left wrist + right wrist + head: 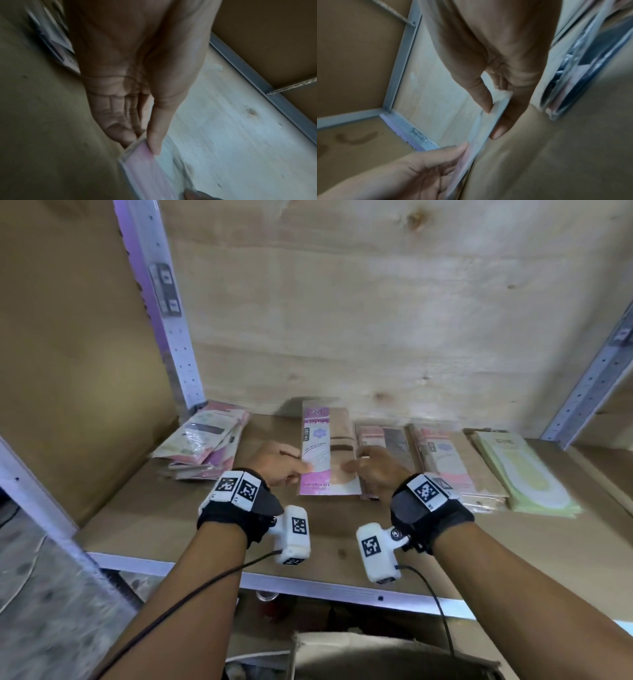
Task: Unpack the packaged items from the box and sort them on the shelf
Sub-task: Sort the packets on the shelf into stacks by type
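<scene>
A flat pink and white packet is held over the wooden shelf, between both hands. My left hand pinches its left edge, thumb on top and fingers under it; the left wrist view shows the thumb lying on the packet. My right hand pinches the right edge, where the right wrist view has the packet between thumb and fingers. Other packets lie on the shelf: a loose pile at the left, two stacks and a green stack at the right.
Grey perforated uprights frame the shelf, with a plywood back panel and a cardboard sheet at the left. Below the shelf's metal front rail sits an open cardboard box. Bare shelf board lies in front of the stacks.
</scene>
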Demonstrator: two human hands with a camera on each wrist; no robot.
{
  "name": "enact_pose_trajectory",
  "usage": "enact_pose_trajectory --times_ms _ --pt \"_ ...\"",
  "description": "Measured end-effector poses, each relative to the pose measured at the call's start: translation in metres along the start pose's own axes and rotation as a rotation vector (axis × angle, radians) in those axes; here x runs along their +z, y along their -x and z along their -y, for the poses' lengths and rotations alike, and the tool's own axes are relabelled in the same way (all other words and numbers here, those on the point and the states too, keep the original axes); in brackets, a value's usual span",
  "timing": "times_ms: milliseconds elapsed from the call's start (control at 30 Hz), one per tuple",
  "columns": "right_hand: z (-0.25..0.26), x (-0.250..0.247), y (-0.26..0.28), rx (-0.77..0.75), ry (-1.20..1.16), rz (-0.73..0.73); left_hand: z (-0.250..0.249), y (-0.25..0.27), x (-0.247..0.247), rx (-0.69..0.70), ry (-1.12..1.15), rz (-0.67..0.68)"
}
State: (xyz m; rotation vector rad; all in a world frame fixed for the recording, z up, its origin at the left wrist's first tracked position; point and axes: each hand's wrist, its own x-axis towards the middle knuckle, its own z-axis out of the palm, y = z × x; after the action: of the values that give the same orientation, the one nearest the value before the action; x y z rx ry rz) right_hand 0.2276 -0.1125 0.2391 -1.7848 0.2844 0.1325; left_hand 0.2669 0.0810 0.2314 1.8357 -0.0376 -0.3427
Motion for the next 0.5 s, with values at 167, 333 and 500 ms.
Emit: enact_pose_trajectory --times_ms 167,333,500 --pt "0.019 0.018 -0.016 0.045 0.437 -0.02 0.011 -0.009 -0.016 -0.033 -0.057 -0.062" --pt "0.025 0.032 -0.017 0.075 0.589 -0.011 0.019 -0.01 -0.018 -0.032 -0.113 -0.163" --pt "0.03 0.042 -0.012 0.082 0.752 0.002 0.02 -0.009 -0.019 -0.059 -0.23 -0.199"
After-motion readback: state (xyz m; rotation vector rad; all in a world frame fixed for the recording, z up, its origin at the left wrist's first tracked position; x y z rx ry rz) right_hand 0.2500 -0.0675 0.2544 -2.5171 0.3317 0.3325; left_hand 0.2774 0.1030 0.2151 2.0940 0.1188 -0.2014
